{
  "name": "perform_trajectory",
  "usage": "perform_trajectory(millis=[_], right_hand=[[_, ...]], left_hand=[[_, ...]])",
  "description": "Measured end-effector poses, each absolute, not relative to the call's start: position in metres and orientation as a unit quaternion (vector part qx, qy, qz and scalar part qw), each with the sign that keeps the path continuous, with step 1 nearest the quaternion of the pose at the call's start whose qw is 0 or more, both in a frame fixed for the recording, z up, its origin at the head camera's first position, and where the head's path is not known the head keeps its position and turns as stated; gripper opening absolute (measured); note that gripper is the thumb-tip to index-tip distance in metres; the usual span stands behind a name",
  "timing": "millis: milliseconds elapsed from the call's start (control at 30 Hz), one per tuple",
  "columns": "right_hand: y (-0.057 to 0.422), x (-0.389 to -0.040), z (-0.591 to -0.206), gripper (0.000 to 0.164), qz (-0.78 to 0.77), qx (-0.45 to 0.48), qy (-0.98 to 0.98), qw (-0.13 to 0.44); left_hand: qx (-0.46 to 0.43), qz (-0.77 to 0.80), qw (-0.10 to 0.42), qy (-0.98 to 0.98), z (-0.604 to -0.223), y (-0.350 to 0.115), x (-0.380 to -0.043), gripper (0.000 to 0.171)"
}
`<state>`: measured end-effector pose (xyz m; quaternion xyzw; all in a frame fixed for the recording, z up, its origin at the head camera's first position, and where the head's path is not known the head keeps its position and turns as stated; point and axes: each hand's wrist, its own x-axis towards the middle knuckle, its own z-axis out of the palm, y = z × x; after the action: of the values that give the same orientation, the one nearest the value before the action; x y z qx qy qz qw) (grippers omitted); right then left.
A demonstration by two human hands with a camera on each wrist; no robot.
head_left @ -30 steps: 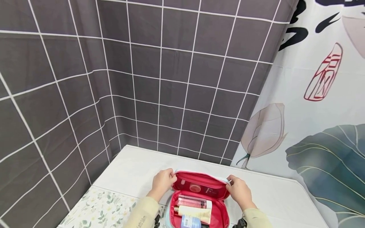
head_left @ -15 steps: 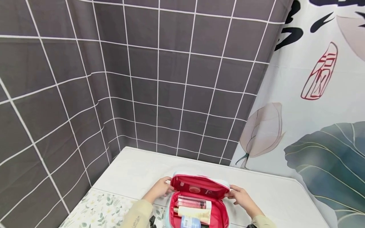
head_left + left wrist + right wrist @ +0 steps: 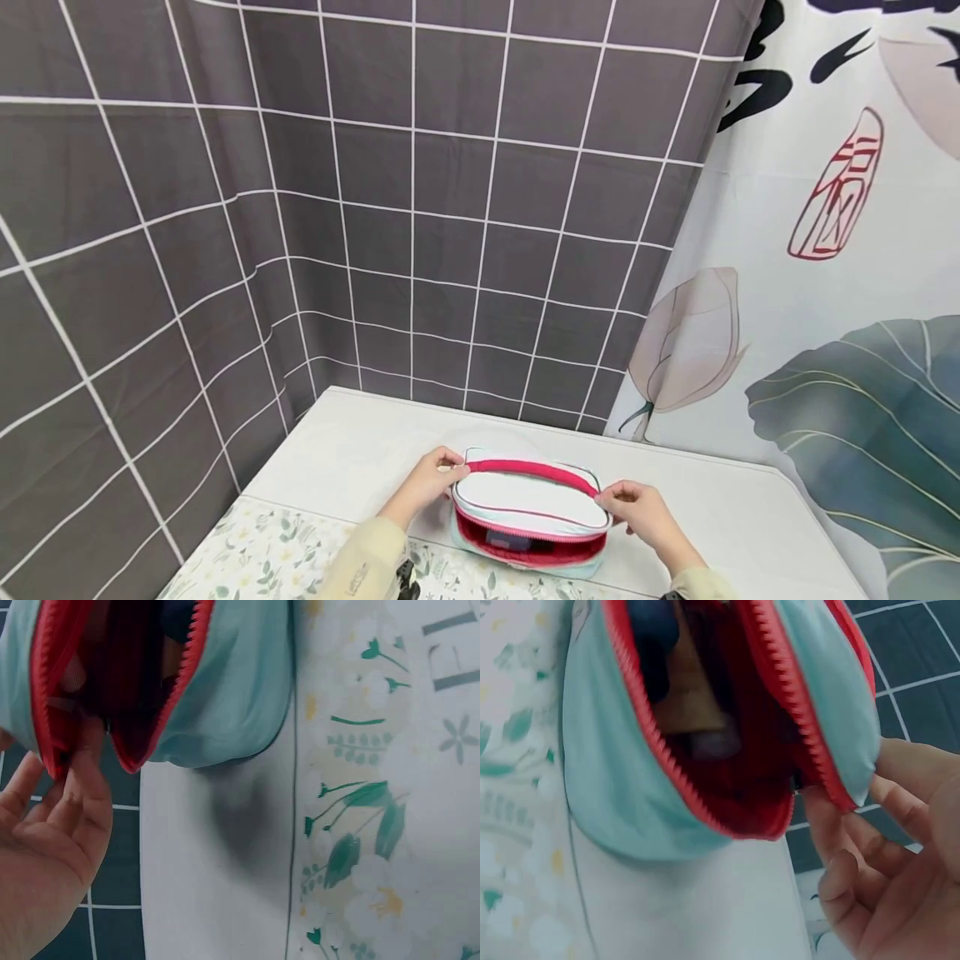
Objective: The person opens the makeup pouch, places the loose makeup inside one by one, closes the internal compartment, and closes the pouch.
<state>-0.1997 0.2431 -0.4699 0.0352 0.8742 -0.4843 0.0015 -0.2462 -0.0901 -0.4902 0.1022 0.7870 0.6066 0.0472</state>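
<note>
A light blue cosmetic bag [image 3: 532, 504] with a red handle, red zipper and red lining sits on the table. Its lid [image 3: 525, 492] is lowered, leaving a gap at the front. At the lid's left end, my left hand [image 3: 429, 485] holds the edge between thumb and fingers. My right hand [image 3: 639, 515] pinches the right end; in the right wrist view its fingers lie on both sides of the lid's edge. Through the gap there I see a cream tube [image 3: 694, 697] and a dark blue item [image 3: 654, 626]. Other contents are shadowed.
The white table [image 3: 360, 425] carries a floral-print cloth or mat [image 3: 277, 533] at the front left. Dark grey gridded curtains [image 3: 450, 250] hang behind and to the left. A white printed curtain [image 3: 765, 350] hangs at the right.
The lid stood raised, showing a pink bottle, a cream tube and a blue container. It has swung down toward me over them. My hands have shifted their hold on its ends.
</note>
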Motion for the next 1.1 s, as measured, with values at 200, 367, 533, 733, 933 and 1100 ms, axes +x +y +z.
perform_trajectory(millis=[200,367,533,733,933,1100], right_hand=[[0.244,-0.193,-0.490,0.040,-0.468,0.041,0.881,0.058],[0.240,-0.191,-0.499,0.054,-0.468,0.075,0.876,0.089],[0.245,-0.196,-0.495,0.059,-0.460,0.066,0.878,0.115],[0.249,-0.220,-0.490,0.053,-0.428,0.045,0.897,0.098],[0.245,-0.242,-0.497,0.046,-0.400,-0.009,0.912,0.084],[0.243,-0.254,-0.504,0.048,-0.403,-0.058,0.909,0.083]], left_hand=[[0.112,0.556,0.077,0.820,-0.499,-0.091,-0.241,0.026],[0.118,0.460,0.061,0.878,-0.498,-0.087,-0.242,0.037],[0.210,0.316,0.023,0.925,-0.479,-0.067,-0.245,0.069],[0.255,0.120,0.075,0.956,-0.463,-0.036,-0.237,0.094],[0.252,0.018,0.062,0.965,-0.462,-0.018,-0.236,0.096],[0.241,-0.022,0.071,0.968,-0.463,-0.013,-0.237,0.097]])
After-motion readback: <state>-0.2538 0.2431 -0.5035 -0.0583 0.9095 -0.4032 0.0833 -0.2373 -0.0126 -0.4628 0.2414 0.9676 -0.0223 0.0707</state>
